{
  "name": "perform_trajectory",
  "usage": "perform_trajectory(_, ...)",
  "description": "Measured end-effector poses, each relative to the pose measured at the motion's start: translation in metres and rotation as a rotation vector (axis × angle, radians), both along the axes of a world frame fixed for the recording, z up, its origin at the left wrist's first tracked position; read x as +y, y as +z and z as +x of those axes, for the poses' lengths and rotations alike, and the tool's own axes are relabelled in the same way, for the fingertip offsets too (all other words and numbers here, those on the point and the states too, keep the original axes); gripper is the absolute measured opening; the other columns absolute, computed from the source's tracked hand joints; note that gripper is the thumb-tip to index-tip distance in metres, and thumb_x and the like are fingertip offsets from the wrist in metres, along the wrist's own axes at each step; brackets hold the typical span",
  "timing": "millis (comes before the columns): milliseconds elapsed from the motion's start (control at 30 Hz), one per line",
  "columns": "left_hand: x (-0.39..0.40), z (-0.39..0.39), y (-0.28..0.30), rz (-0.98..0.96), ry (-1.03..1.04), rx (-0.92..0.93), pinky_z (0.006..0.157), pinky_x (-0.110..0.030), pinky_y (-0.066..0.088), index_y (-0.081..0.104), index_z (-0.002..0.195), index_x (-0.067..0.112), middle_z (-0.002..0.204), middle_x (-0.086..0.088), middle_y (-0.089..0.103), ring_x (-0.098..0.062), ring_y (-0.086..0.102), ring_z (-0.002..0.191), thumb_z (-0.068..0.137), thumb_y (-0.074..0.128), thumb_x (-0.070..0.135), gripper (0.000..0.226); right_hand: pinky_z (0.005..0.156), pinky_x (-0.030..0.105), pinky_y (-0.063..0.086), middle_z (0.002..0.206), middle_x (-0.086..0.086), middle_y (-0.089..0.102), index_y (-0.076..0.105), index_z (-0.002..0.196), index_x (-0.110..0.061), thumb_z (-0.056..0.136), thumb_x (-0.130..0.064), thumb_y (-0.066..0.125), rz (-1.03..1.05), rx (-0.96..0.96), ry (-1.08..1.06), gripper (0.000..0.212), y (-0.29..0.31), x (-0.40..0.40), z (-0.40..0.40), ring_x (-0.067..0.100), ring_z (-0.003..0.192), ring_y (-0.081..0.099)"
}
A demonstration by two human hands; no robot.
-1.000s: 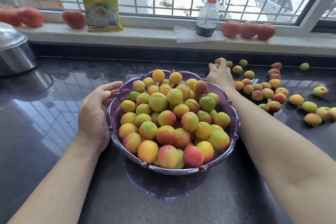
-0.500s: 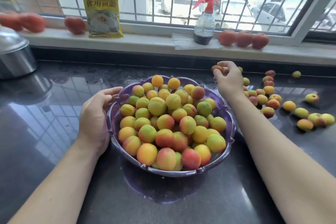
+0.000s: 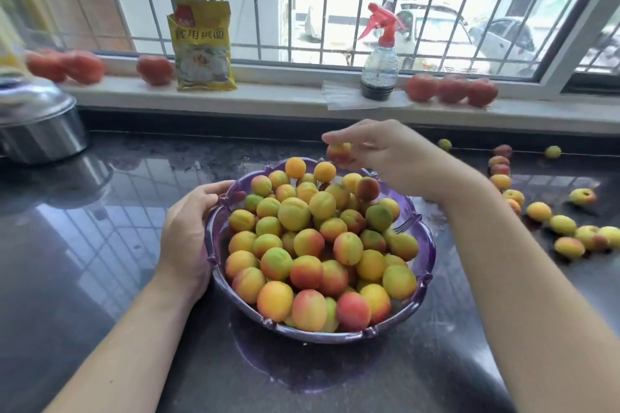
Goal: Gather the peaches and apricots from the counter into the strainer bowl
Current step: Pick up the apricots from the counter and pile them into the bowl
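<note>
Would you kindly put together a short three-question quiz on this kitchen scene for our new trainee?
1. True or false: the right hand holds a fruit above the far edge of the purple strainer bowl.
2. What is the left hand doing? A) picking fruit off the counter B) holding the bowl's rim C) lifting the spray bottle
3. Fill in: the loose apricots still to gather lie on the counter to the bowl's ____ side.

Key: 1 true; 2 B; 3 right.
</note>
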State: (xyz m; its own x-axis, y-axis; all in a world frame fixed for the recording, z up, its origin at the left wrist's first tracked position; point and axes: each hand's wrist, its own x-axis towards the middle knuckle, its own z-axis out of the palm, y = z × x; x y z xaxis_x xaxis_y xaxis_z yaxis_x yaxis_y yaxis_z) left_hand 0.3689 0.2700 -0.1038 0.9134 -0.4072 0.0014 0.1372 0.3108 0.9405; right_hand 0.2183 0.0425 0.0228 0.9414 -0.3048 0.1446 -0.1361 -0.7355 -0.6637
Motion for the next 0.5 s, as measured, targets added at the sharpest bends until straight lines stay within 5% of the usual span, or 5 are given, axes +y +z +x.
perform_trajectory(133, 0.001, 0.000, 0.000, 0.004, -0.001, -0.006, 0.109, -0.065, 0.051, 0.083, 0.105, 0.012, 0.115, -0.023, 0.077, -0.043, 0.072, 0.113, 0.091, 0.053, 0.020, 0.034, 0.091, 0.027, 0.051, 0.121, -0.008, 0.062, 0.071, 0.125, -0.028, 0.102, -0.017, 0.057, -0.245, -0.007, -0.007, 0.029, -0.018, 0.003, 0.019, 0.011, 0.104, 0.061)
perform_trajectory(500, 0.001, -0.003, 0.003, 0.025, 0.013, -0.019, 0.106, -0.062, 0.054, 0.084, 0.101, 0.014, 0.112, -0.022, 0.078, -0.044, 0.072, 0.113, 0.095, 0.050, 0.015, 0.034, 0.086, 0.031, 0.054, 0.106, -0.013, 0.065, 0.077, 0.110, -0.030, 0.097, -0.029, 0.066, -0.334, 0.005, 0.035, 0.017, -0.020, 0.003, 0.018, 0.004, 0.091, 0.060)
